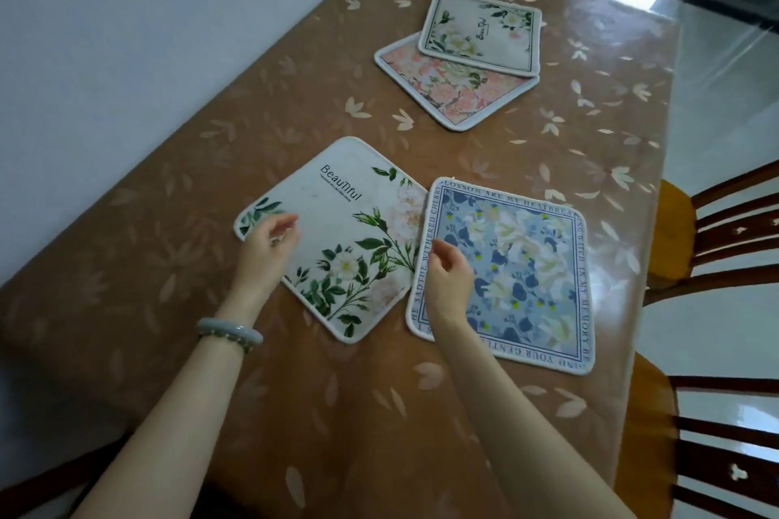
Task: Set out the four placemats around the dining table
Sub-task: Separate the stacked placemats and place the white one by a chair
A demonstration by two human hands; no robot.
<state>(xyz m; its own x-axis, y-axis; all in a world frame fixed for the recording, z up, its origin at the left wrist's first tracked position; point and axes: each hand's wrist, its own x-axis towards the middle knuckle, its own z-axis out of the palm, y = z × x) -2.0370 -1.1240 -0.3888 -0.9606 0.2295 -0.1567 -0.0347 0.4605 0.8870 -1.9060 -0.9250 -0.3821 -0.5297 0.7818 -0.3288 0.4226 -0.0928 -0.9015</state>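
left hand [269,242] loosely open, fingers curled, over white floral placemat [337,236] | right hand [449,272] loosely curled, empty, over blue placemat [522,265] just beside it at 3 o'clock | cream placemat [484,29] overlapping pink placemat [451,88] at 12 o'clock | brown leaf-print surface [168,223] | wooden chairs [725,232] at 3 o'clock, white wall at 10 o'clock

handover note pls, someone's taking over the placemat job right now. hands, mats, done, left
Left hand: open, over the white "Beautiful" mat, holding nothing.
Right hand: loosely curled over the blue mat, holding nothing.
Those two mats lie side by side near you, edges meeting.
Farther off, the small white mat lies on top of the pink mat.
Done: near pair flat.
Left: separate the far pair, spread all four around the table.
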